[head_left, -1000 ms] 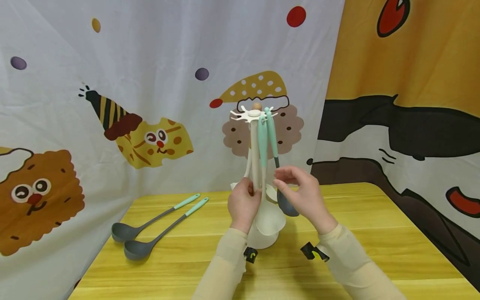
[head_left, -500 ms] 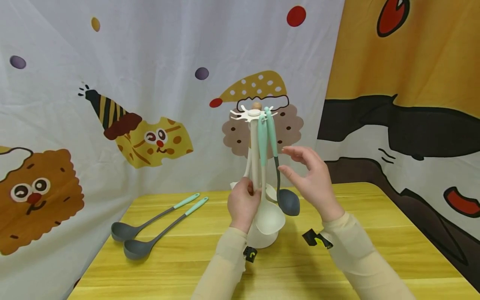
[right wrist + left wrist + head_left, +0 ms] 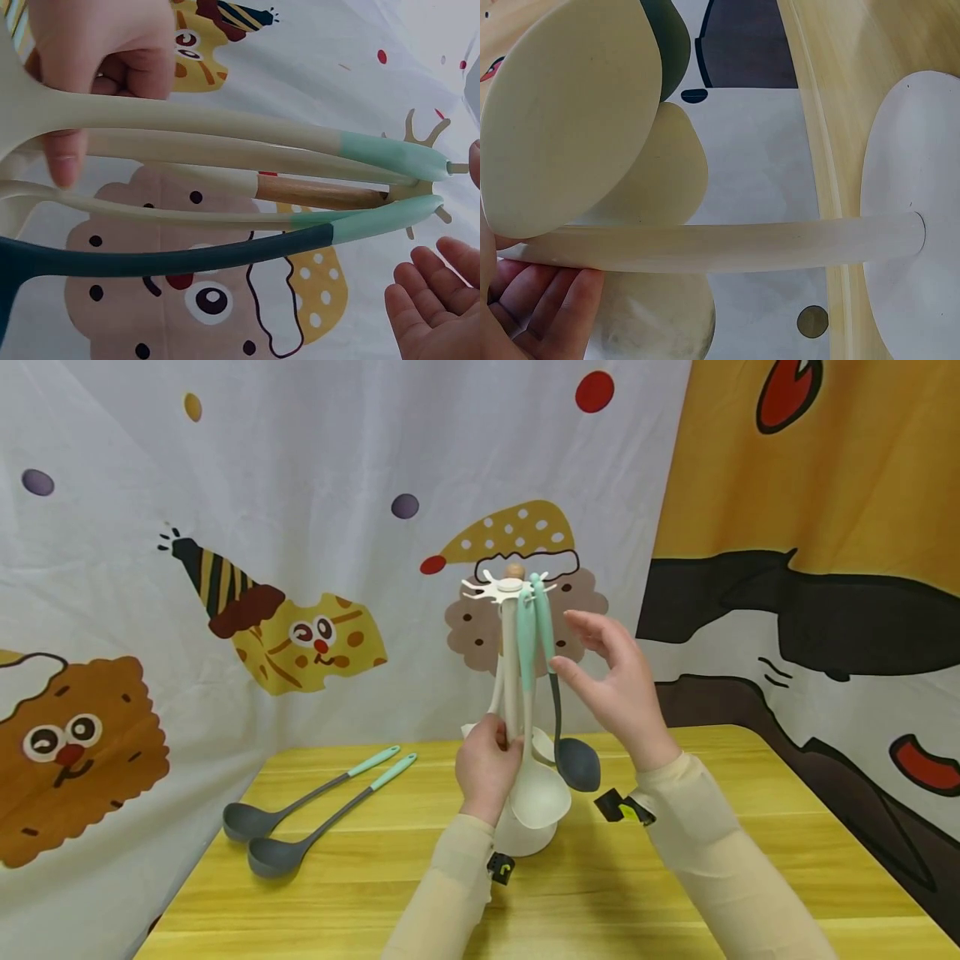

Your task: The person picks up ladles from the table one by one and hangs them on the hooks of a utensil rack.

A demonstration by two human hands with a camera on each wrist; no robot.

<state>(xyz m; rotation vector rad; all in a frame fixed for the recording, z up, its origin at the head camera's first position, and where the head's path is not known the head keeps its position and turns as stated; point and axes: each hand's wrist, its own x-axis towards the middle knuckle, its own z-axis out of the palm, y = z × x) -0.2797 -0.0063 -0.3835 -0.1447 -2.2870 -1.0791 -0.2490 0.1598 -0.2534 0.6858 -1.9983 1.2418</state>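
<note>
- Around the white rack [image 3: 511,668]: left hand [image 3: 489,768], gripping it.
- Right of the rack: right hand [image 3: 618,685], fingers parted, holding nothing.
- On the rack: grey ladle [image 3: 579,765], hanging beside white ladle [image 3: 541,796].

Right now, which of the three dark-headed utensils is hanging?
The dark-headed utensil hooked on the white stand, head down. The other two, dark ladles, lie on the table, left of the stand.
</note>
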